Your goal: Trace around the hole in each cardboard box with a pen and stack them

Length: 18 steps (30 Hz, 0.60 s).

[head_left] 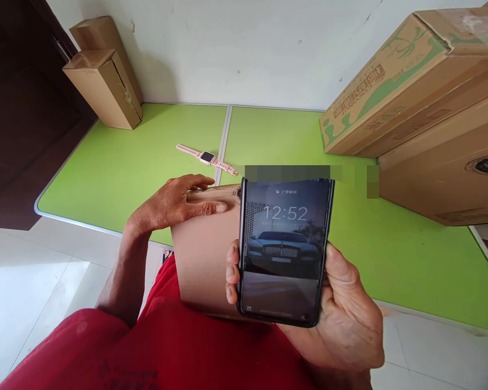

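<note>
My right hand is closed around a smartphone in a dark case, its fingers wrapping one side and the thumb the other. The lit lock screen reads 12:52 above a picture of a car. My left hand grips the upper edge of a plain cardboard box, thumb along the near face and fingers over the top. This box stands against my red clothing at the table's near edge, partly hidden behind the phone. Beyond it, a pink smartwatch lies with its strap unfastened.
The green table runs along a white wall and has a pale seam. Brown cardboard boxes stand at its back left corner. At the right, a large green-printed carton rests on another big carton.
</note>
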Tool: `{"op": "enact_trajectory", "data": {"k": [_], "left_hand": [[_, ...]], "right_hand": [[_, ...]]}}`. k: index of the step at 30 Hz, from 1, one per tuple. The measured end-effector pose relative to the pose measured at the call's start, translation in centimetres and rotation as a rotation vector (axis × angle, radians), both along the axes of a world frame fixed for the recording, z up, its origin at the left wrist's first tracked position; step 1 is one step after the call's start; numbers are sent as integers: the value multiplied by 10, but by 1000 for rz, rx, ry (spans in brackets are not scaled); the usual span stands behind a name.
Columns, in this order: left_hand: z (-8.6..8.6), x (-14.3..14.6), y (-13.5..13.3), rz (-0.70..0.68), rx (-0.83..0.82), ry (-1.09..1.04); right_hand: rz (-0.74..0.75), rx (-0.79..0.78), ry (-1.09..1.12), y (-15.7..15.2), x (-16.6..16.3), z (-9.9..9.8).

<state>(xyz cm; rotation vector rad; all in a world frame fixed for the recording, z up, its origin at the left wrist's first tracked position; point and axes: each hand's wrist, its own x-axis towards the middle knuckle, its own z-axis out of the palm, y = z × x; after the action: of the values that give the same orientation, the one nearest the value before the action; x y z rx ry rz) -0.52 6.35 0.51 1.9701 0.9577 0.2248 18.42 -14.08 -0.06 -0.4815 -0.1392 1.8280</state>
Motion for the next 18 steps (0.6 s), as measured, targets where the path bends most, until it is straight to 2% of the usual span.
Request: {"op": "enact_trajectory", "data": {"k": [14,16,18], "left_hand": [[3,-1,-2,5,-2,-1],[3,-1,-2,19,17,27],[5,-2,-3,28,34,53]], "right_hand": [[6,-79,-198,-3,-1,11],[-54,-71,-226,-4,4,10],[-189,-82,-311,-4,12,10]]}}
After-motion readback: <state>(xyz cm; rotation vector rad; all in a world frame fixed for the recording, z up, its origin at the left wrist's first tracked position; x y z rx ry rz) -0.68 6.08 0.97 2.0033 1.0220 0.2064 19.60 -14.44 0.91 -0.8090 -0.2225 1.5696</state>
